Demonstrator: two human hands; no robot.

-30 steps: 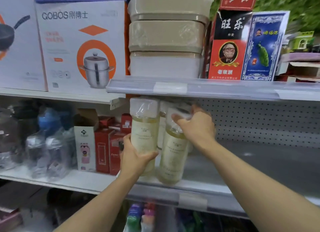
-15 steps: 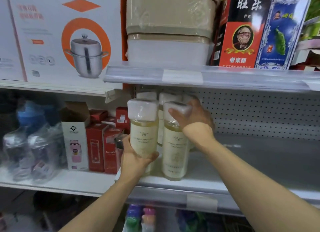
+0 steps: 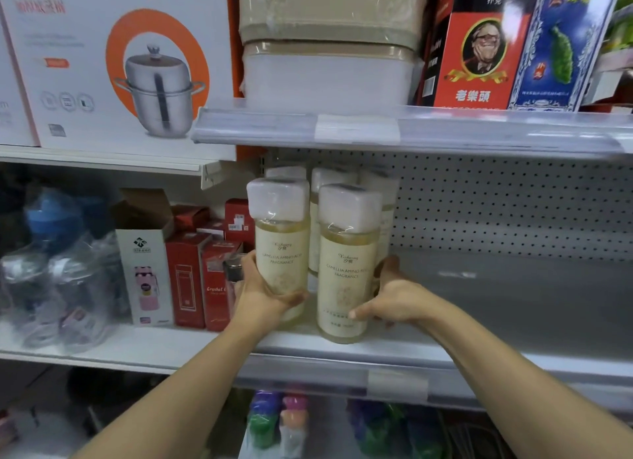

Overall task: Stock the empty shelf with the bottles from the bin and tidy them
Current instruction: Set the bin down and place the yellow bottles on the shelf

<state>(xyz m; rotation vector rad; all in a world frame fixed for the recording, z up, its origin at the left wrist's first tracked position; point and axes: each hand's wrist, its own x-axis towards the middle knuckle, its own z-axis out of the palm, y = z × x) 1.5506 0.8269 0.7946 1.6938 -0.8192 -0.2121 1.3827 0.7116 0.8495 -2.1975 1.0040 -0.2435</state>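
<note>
On the grey shelf, at its left end, you have two pale yellow bottles with white caps standing side by side near the front edge. Your left hand grips the left bottle low on its body, thumb across the front and fingers curled round the far side. Your right hand holds the right bottle near its base, thumb pressed against the front of the label and fingers wrapped behind it. Both bottles stand upright, close together but with a narrow gap between them, and the right one sits slightly nearer to you. Behind this pair, more bottles of the same kind stand against the perforated back panel; you can see only their white caps and slivers of their bodies, so their number is unclear.

To the right of your hands the shelf surface stretches away bare and grey. Left of the bottles, on the neighbouring white shelf, stand red boxes, a white carton with a pink flask printed on it and plastic-wrapped jugs. Above, the upper shelf carries a large box showing a steel pot, stacked beige containers and a red and black box. Below the front rail, colourful bottles show blurred.
</note>
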